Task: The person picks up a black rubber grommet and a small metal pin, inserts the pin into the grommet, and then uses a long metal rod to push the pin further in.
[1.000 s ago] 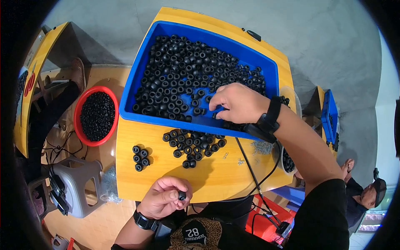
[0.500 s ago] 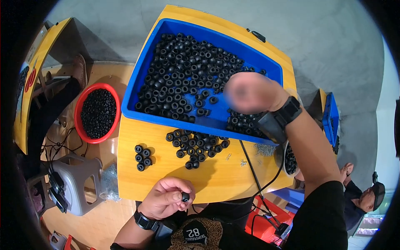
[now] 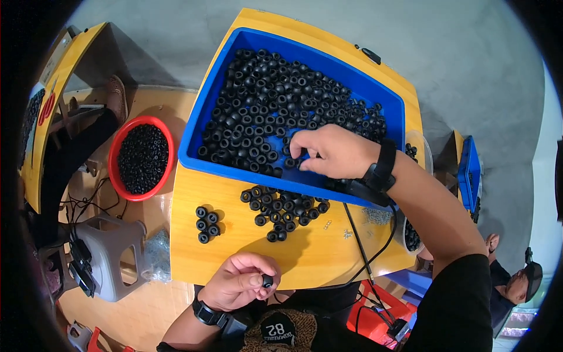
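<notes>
- While the right hand (image 3: 331, 154) is reached into the blue plastic bin (image 3: 211, 114), its fingers are curled down among the small black rubber rings (image 3: 275, 100) near the bin's front wall; whether a ring is pinched there cannot be told.
- One small black ring (image 3: 267, 281) is gripped between the thumb and fingertips of the left hand (image 3: 237, 281), which is closed around it just in front of the near edge of the yellow surface (image 3: 234, 258).
- A loose heap of black rings (image 3: 281, 210) is seen on the surface just in front of the bin.
- A tidy cluster of six black rings (image 3: 206, 223) is set apart to the left of that heap.
- A round red bowl (image 3: 115, 154) filled with black rings is placed on the floor to the left of the surface.
- A grey plastic stool (image 3: 111, 252) is seen below the bowl.
- A black cable (image 3: 363, 252) is run across the right part of the surface.
</notes>
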`<state>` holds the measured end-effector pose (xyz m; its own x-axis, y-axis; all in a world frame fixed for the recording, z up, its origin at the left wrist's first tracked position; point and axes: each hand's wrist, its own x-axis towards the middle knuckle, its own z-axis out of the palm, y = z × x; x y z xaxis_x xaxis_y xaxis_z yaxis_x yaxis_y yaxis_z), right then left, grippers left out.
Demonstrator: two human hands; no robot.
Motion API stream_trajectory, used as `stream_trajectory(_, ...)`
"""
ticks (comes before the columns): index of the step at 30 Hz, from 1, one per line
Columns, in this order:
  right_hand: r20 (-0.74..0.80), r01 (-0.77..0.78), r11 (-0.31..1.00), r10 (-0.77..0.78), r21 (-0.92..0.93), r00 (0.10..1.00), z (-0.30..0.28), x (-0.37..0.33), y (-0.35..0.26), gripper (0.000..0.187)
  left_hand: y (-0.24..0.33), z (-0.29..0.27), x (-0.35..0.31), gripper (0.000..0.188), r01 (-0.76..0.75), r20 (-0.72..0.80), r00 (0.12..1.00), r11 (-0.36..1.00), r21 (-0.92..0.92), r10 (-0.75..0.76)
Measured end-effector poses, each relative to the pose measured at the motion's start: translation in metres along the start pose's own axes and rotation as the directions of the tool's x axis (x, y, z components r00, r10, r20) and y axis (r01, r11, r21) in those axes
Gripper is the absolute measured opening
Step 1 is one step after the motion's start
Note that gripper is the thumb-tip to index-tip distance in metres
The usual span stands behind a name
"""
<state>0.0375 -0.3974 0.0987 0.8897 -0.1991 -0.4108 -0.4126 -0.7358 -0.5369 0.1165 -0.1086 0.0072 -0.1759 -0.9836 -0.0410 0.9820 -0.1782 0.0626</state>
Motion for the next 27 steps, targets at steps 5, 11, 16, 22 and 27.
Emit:
stream_trajectory(5, 0.088, -0.082, 0.994, 0.088, -0.069, 0.992, -0.001, 0.007, -0.006, 0.019, 0.0, -0.003, 0.0, 0.021, 0.026, -0.001, 1.0, 1.0, -0.006, -0.026)
stream_trajectory(11, 0.021, 0.077, 0.975, -0.075, -0.209, 0.997, 0.006, 0.001, 0.001, 0.018, 0.001, -0.002, 0.0, 0.022, 0.027, 0.019, 0.999, 1.0, -0.015, -0.027)
stream_trajectory(16, 0.031, 0.012, 0.975, -0.005, -0.223, 0.999, 0.009, 0.003, 0.004, 0.016, 0.001, -0.003, 0.0, 0.022, 0.032, 0.014, 0.999, 0.999, -0.007, -0.032)
stream_trajectory(22, 0.091, -0.204, 0.606, 0.211, 0.769, 0.973, -0.021, -0.011, -0.001, 0.01, 0.0, -0.001, -0.001, 0.021, 0.008, -0.003, 1.0, 1.0, -0.004, -0.008)
stream_trajectory(27, -0.067, 0.053, 0.201, 0.062, 0.978, 0.996, -0.043, -0.034, 0.023, 0.012, 0.0, 0.0, 0.0, 0.021, 0.014, -0.011, 1.0, 1.0, 0.011, -0.014)
